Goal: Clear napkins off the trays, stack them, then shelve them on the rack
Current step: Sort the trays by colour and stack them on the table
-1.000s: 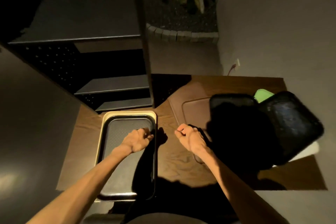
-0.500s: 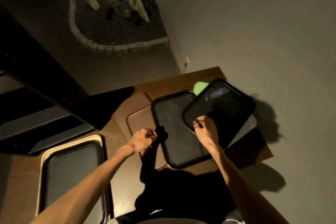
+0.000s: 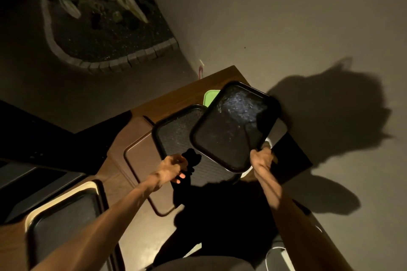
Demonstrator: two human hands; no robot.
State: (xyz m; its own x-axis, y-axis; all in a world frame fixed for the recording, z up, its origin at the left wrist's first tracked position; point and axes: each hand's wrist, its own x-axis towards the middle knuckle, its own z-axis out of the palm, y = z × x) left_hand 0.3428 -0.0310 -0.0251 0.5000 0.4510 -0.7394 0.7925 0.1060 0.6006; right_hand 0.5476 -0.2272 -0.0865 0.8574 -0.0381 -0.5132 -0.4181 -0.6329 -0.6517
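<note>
My right hand (image 3: 262, 158) grips the near right corner of a glossy black tray (image 3: 233, 125), which is tilted up off the pile. Under it lies a textured black tray (image 3: 176, 132), overlapping a brown tray (image 3: 141, 160) on the wooden table (image 3: 176, 97). My left hand (image 3: 172, 168) is curled at the near left edge of the textured black tray; whether it grips it is unclear. A green tray (image 3: 210, 97) and a white one (image 3: 269, 142) peek out beneath. At the lower left, a black tray (image 3: 63, 222) sits stacked in a cream tray (image 3: 88, 185). No napkins are visible.
The dark rack's shelves (image 3: 33, 176) are at the left edge. A grey wall runs along the right of the table. A brick-edged planter bed (image 3: 105, 28) lies on the floor beyond. A white-rimmed round object (image 3: 279, 257) sits at the bottom right.
My view turned right, away from the stacked trays. My right hand shifted from the glossy tray's left edge to its near right corner and raised it. My left hand stayed by the textured tray.
</note>
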